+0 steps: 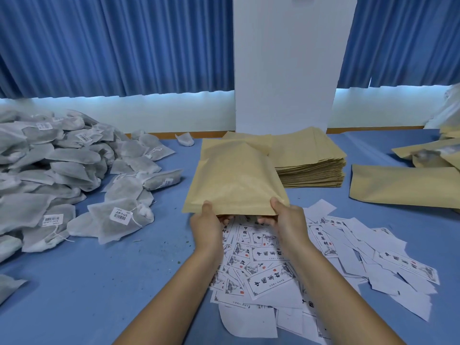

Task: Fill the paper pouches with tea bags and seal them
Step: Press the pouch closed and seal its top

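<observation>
Pouch (236, 180) of brown paper is in the middle of the view, above the blue table (99, 282), and both hands hold it by its near edge. The left hand (207, 227) grasps the left part of this edge and the right hand (288, 225) the right corner, each with the thumb on top and the fingers (266, 221) curled under the paper. The pouch bulges in its body, so it is probably already filled, but the mouth faces the person and is hidden by the hands; I cannot tell if it is open or closed. Its far end lies over some flat pouches before the stack (311, 160); whether it touches them is not clear.

Under the hands many printed cards (268, 277) are spread. The tea bags (62, 165) lie in a big heap on the left, well apart from the pouch.

What can go wrong, in my judgement: the pouch is held only at one edge, so the weight inside may bend or crease the paper there. If the mouth is open and the near edge goes lower, bags may slide out onto the cards. If the contents sit too near the mouth, the seal may come out crooked or not close fully.
</observation>
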